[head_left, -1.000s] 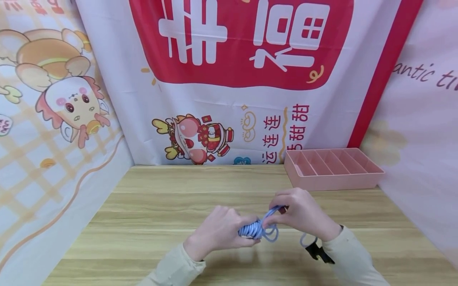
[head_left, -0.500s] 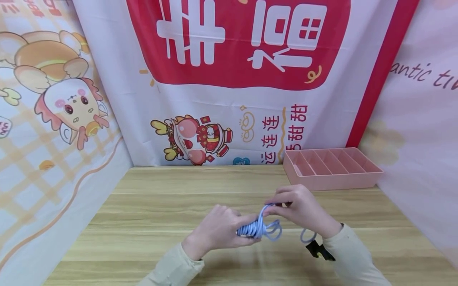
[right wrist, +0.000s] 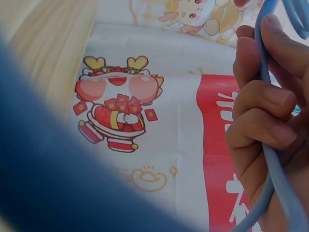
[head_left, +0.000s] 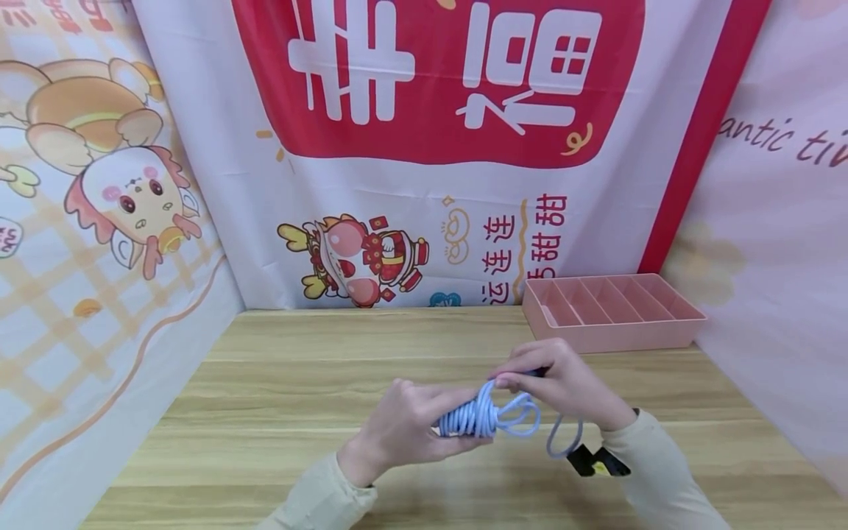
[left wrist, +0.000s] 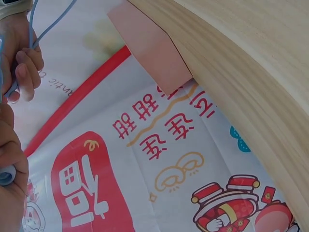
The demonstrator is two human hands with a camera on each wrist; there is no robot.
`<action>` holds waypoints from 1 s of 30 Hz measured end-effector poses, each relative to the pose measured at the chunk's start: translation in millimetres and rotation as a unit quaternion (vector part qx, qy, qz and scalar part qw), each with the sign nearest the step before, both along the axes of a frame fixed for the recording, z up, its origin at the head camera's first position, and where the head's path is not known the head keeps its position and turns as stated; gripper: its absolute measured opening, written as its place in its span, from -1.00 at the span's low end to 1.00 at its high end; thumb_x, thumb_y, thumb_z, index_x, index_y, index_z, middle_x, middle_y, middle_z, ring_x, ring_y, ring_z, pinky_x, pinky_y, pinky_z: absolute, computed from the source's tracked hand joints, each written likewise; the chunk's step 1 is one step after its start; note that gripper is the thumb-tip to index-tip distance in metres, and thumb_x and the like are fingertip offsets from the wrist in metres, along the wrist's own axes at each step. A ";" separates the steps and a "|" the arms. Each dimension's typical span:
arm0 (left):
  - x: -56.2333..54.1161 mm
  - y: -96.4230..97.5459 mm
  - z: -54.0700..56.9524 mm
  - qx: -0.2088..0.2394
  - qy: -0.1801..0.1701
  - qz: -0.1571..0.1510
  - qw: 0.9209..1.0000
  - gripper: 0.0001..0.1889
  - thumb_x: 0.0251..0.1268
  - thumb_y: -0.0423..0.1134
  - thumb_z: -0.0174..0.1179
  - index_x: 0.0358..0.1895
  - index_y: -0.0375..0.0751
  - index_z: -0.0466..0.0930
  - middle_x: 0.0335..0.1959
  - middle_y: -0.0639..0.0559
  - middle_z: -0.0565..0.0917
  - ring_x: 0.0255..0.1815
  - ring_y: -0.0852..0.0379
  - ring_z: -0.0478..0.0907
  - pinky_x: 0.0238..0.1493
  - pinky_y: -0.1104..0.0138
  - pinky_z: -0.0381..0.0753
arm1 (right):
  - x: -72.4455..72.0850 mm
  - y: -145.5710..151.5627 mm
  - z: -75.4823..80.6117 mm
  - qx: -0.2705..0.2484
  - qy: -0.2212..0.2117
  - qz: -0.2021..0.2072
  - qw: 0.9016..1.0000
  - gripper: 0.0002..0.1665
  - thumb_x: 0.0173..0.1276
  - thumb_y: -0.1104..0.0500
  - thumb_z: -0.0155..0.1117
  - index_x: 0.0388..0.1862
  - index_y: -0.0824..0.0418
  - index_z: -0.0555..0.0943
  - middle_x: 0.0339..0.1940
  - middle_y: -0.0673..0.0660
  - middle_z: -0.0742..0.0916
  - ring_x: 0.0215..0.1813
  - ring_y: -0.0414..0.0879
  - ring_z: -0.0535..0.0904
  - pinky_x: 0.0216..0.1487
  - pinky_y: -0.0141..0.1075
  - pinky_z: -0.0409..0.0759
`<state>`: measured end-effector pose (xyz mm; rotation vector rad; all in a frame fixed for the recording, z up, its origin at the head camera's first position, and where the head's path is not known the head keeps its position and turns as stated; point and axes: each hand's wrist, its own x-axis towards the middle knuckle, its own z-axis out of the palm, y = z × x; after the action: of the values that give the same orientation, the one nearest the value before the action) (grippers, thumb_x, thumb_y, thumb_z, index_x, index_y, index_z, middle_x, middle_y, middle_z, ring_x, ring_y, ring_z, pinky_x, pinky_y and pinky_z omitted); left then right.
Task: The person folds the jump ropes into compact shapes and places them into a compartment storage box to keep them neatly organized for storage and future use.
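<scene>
My left hand (head_left: 404, 423) grips a coiled bundle of light blue cord (head_left: 472, 417) above the table, thumb over the top and fingers below. Loose loops stick out of the bundle's right end. In the left wrist view, a round light blue end piece (left wrist: 7, 176) with a hollow tip shows in the left hand's grasp. My right hand (head_left: 563, 379) pinches a strand just above the bundle's right end. In the right wrist view, the cord (right wrist: 273, 164) runs through that hand's curled fingers (right wrist: 263, 128), and a slack loop hangs below its wrist in the head view.
A pink divided box (head_left: 616, 335) stands at the back right of the wooden table (head_left: 278, 375), against the printed backdrop (head_left: 424, 177). A black piece with a yellow mark (head_left: 598, 462) sits at the right sleeve. Printed sheets line both sides.
The strand in my right hand has come round the bundle, and more turns show at its right end. The protruding loops have shifted right, and the slack loop at the right wrist hangs longer.
</scene>
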<state>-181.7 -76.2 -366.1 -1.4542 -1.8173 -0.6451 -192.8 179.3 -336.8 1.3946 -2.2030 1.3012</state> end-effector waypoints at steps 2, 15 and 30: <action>1.3 0.5 0.4 0.019 -0.013 -0.004 1.000 -0.37 0.03 0.07 0.49 0.14 -0.17 0.58 -0.22 0.09 0.74 -0.42 0.37 0.62 -0.39 0.64 0.47 | -1.5 -0.6 -1.6 0.001 -0.016 0.012 1.000 -0.74 0.19 0.55 0.34 -0.18 0.33 0.76 -0.36 0.02 0.73 -0.46 -0.16 0.54 -0.48 -0.36 0.54; 2.5 -0.2 1.4 0.091 -0.080 -0.014 0.993 -0.37 0.10 -0.07 0.49 0.24 -0.25 0.55 -0.11 -0.01 0.73 -0.32 0.31 0.66 -0.31 0.54 0.57 | -4.5 -7.5 -7.6 0.023 -0.050 -0.013 0.998 -0.81 0.36 0.43 0.26 -0.15 0.25 0.73 -0.31 -0.01 0.76 -0.39 -0.10 0.64 -0.35 -0.23 0.66; 0.4 -2.3 3.7 0.134 -0.207 -0.009 0.969 -0.54 0.24 -0.15 0.40 0.19 -0.18 0.58 -0.19 0.07 0.72 -0.39 0.34 0.60 -0.41 0.51 0.58 | 2.8 -27.4 -16.3 0.055 -0.059 -0.041 0.996 -0.80 0.48 0.29 0.18 -0.35 0.05 0.59 -0.54 -0.08 0.63 -0.55 -0.28 0.40 -0.55 -0.39 0.40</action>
<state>-181.3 -78.5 -362.4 -1.2171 -1.9289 -1.2271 -190.1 151.8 -353.1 1.2788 -2.4170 1.2812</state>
